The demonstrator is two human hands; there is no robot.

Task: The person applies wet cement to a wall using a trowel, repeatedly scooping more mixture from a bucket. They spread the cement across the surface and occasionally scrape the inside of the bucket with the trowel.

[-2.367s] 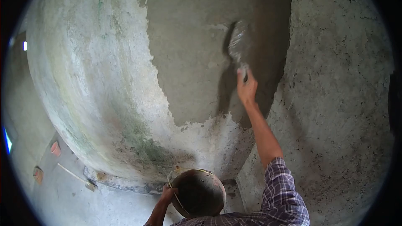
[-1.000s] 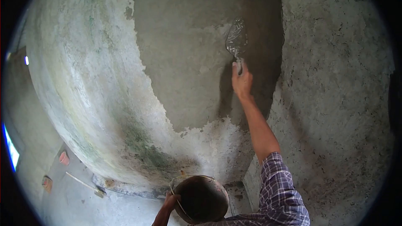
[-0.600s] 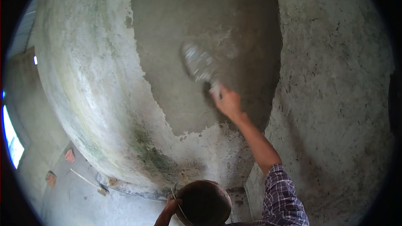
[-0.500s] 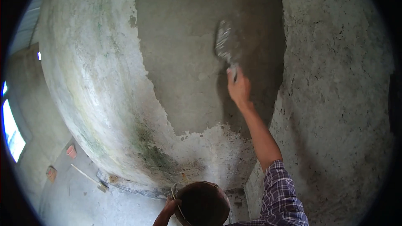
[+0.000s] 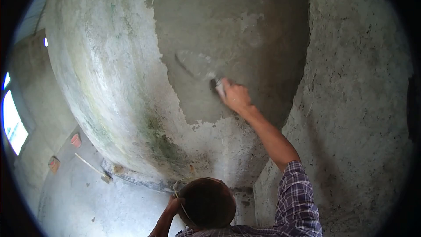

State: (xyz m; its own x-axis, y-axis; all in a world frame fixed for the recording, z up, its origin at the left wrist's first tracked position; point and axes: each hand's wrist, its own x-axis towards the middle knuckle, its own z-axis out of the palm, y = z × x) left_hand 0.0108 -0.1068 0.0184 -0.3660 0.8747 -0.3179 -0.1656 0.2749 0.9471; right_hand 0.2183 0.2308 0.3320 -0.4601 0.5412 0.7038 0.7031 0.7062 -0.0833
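My right hand [image 5: 234, 97] is closed round the handle of a trowel [image 5: 196, 63], whose blurred blade lies against a patch of wet grey plaster [image 5: 263, 57] on the wall. The blade points up and to the left, near the patch's lower left part. Low in the view, my left hand [image 5: 175, 204] grips the left rim of a round, dark bucket [image 5: 207, 204] held close to my body. What the bucket holds is too dark to make out.
Older, stained wall [image 5: 109, 70] borders the patch on the left, and a rough wall [image 5: 351, 105] stands at the right. On the floor [image 5: 109, 206] at the lower left are a pink bucket [image 5: 76, 140], a reddish block [image 5: 54, 164] and a long-handled tool [image 5: 92, 166].
My right hand and the trowel have moved down and left across the plaster, and the blade has tilted further left. The view has shifted slightly; my left hand still holds the bucket.
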